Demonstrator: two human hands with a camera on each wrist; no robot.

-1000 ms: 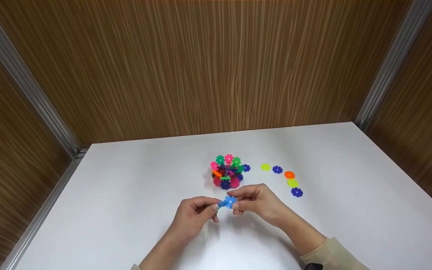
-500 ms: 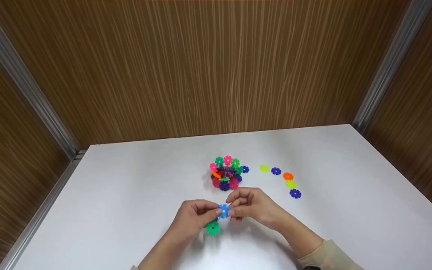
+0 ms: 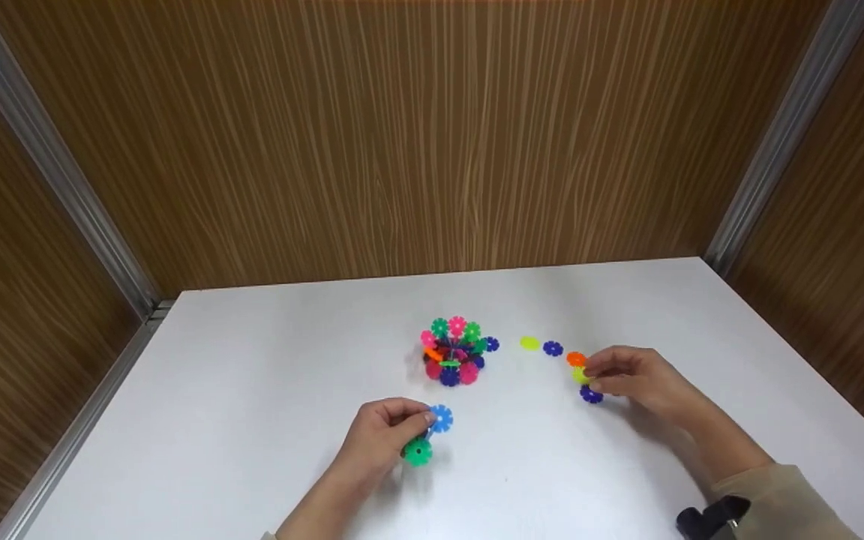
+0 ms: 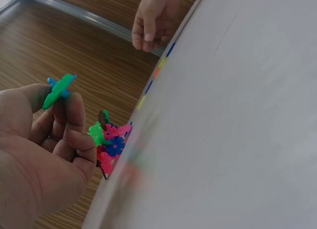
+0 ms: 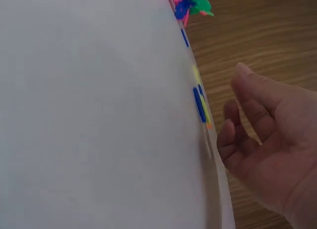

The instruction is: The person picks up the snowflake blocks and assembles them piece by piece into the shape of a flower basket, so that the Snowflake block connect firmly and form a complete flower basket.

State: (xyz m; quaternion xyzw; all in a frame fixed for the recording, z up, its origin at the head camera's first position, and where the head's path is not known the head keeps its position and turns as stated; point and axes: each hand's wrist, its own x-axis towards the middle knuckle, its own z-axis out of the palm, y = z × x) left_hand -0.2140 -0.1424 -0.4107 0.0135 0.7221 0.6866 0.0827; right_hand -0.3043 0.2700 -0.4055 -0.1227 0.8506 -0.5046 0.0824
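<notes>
My left hand (image 3: 379, 442) pinches a small joined piece of flower-shaped plastic discs between thumb and fingers, held above the table. A light blue disc (image 3: 443, 418) sticks out at its upper right and a green disc (image 3: 418, 452) hangs below; the fingers hide the joint. In the left wrist view the green disc (image 4: 58, 91) is edge-on. My right hand (image 3: 646, 381) hovers over the loose discs, nearest a yellow disc (image 3: 580, 375) and a dark blue disc (image 3: 591, 394). A gap shows between its thumb and loosely bent fingers in the right wrist view, with nothing held.
A round, multicoloured cluster of joined discs (image 3: 451, 375) stands mid-table. To its right lie an orange disc (image 3: 576, 359), a purple-blue disc (image 3: 553, 349) and another yellow disc (image 3: 529, 343), in a curved row. Wood-grain panels (image 3: 432, 135) enclose the white table (image 3: 252, 375).
My right hand has let go of the light blue disc and moved right to the loose discs. My left hand keeps the joined piece, now with the green disc turned into view.
</notes>
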